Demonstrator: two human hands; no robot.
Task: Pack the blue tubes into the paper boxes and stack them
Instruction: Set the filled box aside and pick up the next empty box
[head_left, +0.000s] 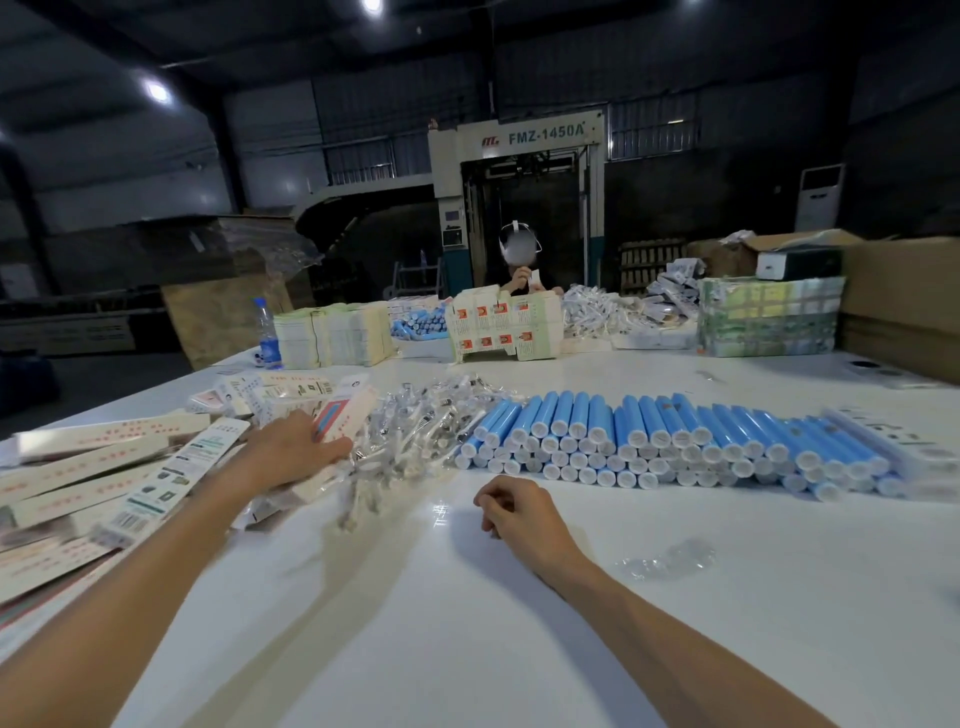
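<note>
Several blue tubes (649, 439) with white caps lie stacked in a long row across the white table (467, 623), caps facing me. Long paper boxes (104, 467) lie piled at the left. My left hand (296, 449) reaches over that pile and lies with spread fingers on a flat paper box (337, 426) beside a heap of clear plastic packets (421, 431). My right hand (519, 512) rests on the table in front of the tubes, fingers loosely curled, holding nothing.
A person sits across the table behind an upright stack of flat cartons (504, 325). A water bottle (267, 332), bundles of flat boxes (337, 332) and a wrapped bundle (769, 317) stand at the far edge. Crumpled clear plastic (670, 558) lies near my right arm.
</note>
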